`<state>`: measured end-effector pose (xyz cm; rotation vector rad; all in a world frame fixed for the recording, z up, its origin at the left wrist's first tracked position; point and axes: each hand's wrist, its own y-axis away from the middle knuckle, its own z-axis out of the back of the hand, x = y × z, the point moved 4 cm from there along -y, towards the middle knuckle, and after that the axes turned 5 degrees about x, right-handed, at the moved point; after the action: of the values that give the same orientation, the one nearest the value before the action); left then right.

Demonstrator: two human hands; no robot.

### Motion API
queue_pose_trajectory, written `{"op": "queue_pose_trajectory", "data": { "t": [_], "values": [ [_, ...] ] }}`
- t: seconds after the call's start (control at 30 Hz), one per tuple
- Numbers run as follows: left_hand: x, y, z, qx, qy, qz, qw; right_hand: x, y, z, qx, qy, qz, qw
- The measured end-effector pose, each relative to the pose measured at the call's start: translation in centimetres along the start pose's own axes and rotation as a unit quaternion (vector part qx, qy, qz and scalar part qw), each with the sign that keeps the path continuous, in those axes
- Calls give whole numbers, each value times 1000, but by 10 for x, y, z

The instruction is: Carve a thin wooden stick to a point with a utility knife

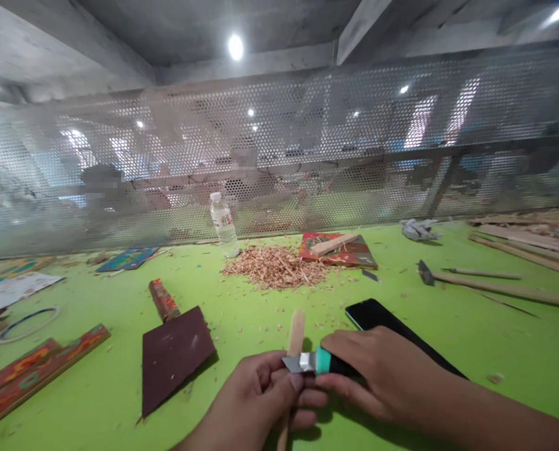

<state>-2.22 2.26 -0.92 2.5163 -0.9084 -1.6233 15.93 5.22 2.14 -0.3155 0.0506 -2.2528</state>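
Observation:
My left hand (265, 394) is closed round a slim, pale strip of wood (297, 331), whose rounded upper end points away from me over the green table. My right hand (373, 369) grips a knife (324, 361) with a black and teal handle. Its slanted metal blade lies across the strip, close to my left thumb. Beneath and beyond my right hand rests a black phone (376, 315).
Wood shavings (277, 266) are heaped near a water bottle (225, 228) and a painted board (366, 252). Brown sandpaper (178, 354) and painted wood pieces (39, 373) lie left, a hammer (496, 285) right. A perforated metal screen (279, 169) stands behind.

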Motion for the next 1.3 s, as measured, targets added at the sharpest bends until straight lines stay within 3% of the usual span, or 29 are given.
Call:
{"op": "queue_pose_trajectory", "data": {
  "t": [0.1,0.2,0.33,0.43,0.5,0.67,0.83,1.17,1.3],
  "values": [
    [0,0,1,18,39,-4,999,-3,-2,0,-17,26,23,999],
    [1,1,1,20,48,7,999,-22,-3,8,-46,39,16,998],
    [3,4,-1,17,32,26,999,-57,0,31,-132,63,-67,987],
    [2,4,-1,7,38,15,999,-60,1,37,-149,63,-78,984],
    [1,4,-1,12,42,8,999,-51,0,32,-133,46,-72,987],
    [1,0,0,35,51,-3,998,-23,-3,12,-23,19,-23,999],
    [2,0,1,40,31,-10,999,-9,-2,6,38,-11,4,999],
    [-4,2,-2,40,6,-1,999,-5,0,3,23,-4,12,1000],
    [-1,4,-3,38,42,21,998,-28,-2,10,-24,31,2,999]
  ]
}}
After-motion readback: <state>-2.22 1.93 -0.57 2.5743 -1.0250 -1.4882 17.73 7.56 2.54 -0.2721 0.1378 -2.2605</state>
